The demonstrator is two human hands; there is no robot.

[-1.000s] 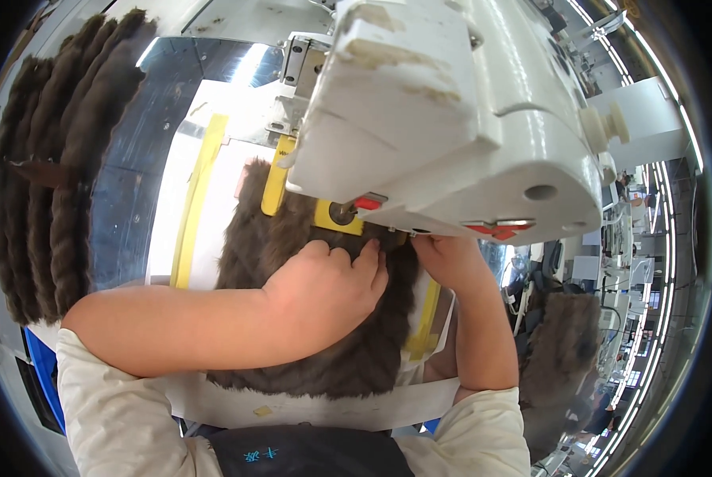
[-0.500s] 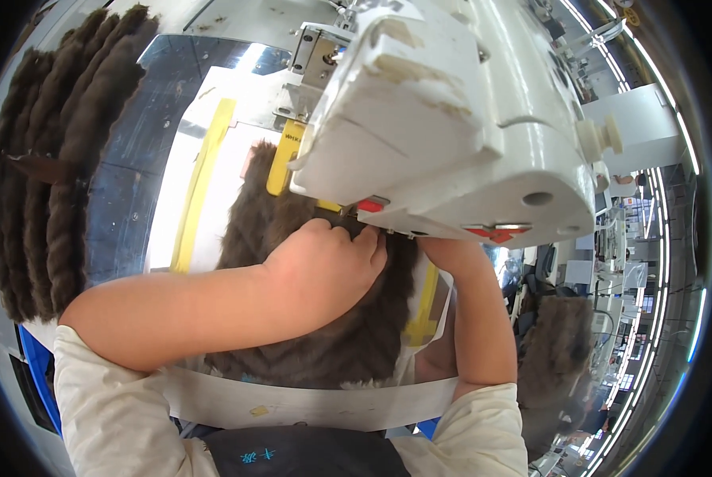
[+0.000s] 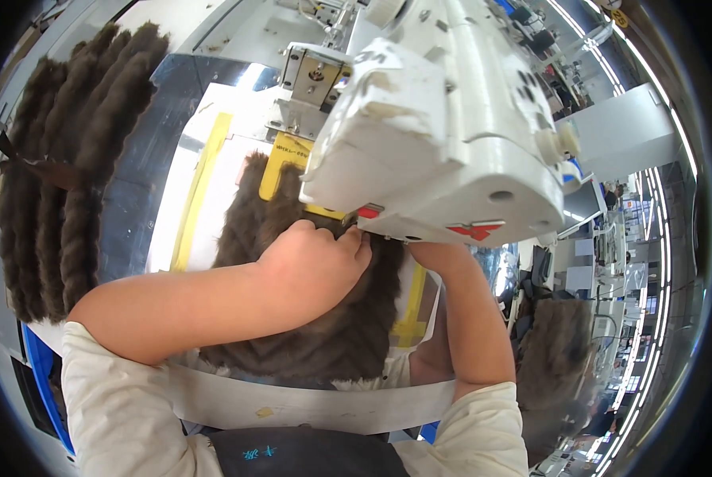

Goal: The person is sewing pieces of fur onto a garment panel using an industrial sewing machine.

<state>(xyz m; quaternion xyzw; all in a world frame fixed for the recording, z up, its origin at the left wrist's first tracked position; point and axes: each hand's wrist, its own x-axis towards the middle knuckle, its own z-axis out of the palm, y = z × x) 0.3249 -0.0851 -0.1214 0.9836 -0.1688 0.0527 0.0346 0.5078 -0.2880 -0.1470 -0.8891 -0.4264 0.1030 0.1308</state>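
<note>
A brown fur piece [image 3: 332, 350] lies under the head of a white sewing machine [image 3: 427, 175]. My left hand [image 3: 316, 266] rests on it with curled fingers, pinching the fur just in front of the yellow metal guide [image 3: 275, 176] and the needle area. My right hand [image 3: 439, 253] reaches in from the right, under the machine head, at the fur's right side. The machine hides its fingers, so their grip does not show.
Bundled brown fur strips [image 3: 78, 175] lie at the left on a shiny metal surface [image 3: 137, 199]. Yellow tape strips [image 3: 201, 191] mark the white work plate. Another brown fur piece [image 3: 559, 342] hangs at the right. A pale curved panel [image 3: 308, 404] runs along the near edge.
The whole view has shifted slightly, so the machine head appears a little further left. Both hands keep nearly the same places at the fur; no grip has visibly changed.
</note>
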